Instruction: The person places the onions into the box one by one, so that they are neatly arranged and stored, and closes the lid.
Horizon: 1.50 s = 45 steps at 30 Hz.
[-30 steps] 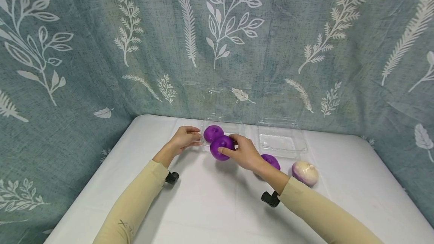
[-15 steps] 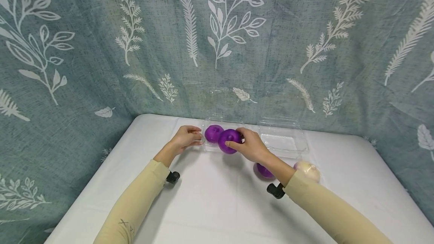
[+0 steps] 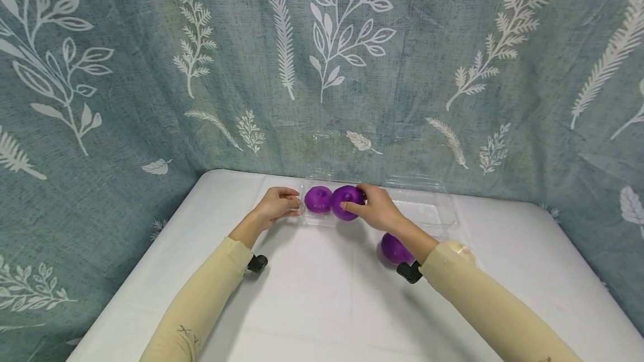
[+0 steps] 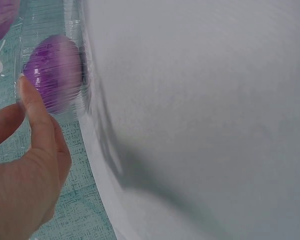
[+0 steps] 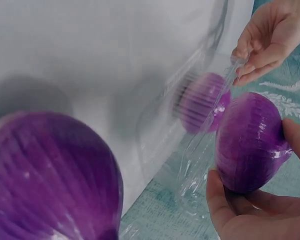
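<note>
My right hand (image 3: 379, 208) pinches a glossy purple onion (image 3: 342, 193) between thumb and fingers, over the right part of a clear plastic container (image 3: 322, 224). Another purple onion (image 3: 318, 200) sits inside that container at the left; the right wrist view shows it behind the clear wall, beside the held onion (image 5: 250, 142). My left hand (image 3: 275, 204) holds the container's left rim, thumb and index finger on the plastic in the left wrist view. Beneath my right forearm lies a third purple onion (image 3: 394, 248), partly covered by the wrist.
A second clear container (image 3: 415, 212) stands to the right with its lid raised. A pale, purple-tinged onion (image 3: 462, 251) is mostly hidden by my right sleeve. The white table (image 3: 302, 300) ends at a patterned curtain (image 3: 282, 122) behind the containers.
My right hand has carried the purple onion right and back, from in front of the container to over it, beside the one inside. My left hand stays at the rim.
</note>
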Available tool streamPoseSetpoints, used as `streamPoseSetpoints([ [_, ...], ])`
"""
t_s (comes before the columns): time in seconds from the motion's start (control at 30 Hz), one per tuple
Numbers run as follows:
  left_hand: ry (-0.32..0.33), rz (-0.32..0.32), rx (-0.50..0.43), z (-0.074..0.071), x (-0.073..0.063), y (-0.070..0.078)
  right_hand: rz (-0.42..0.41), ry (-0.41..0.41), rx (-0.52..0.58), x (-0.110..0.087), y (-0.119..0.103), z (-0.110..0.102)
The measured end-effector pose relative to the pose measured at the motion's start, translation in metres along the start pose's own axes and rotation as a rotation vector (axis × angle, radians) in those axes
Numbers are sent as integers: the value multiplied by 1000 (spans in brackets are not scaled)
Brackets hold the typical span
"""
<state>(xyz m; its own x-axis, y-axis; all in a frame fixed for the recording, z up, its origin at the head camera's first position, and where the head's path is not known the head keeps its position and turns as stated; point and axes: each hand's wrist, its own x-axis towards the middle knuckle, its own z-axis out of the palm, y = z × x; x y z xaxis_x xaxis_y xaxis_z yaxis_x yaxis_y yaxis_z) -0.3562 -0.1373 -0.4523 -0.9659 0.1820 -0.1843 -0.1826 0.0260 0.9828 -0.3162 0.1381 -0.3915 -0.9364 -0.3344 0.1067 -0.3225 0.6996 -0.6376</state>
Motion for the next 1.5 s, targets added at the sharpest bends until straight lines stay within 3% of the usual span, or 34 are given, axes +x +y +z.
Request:
streamPoseSetpoints([
  [0.23,-3,-1,-3,-1,1,0,51,-30,-12,8,6,-1],
  [0.63,2,-8,-4,0,-1,2,64,-18,-79,23,8,2],
  [1.17,1,-3,5,0,-1,1,35,33,-123,40,21,12],
  [1.5,-5,-10,-9,0,-2,1,39,22,-158,48,22,18],
])
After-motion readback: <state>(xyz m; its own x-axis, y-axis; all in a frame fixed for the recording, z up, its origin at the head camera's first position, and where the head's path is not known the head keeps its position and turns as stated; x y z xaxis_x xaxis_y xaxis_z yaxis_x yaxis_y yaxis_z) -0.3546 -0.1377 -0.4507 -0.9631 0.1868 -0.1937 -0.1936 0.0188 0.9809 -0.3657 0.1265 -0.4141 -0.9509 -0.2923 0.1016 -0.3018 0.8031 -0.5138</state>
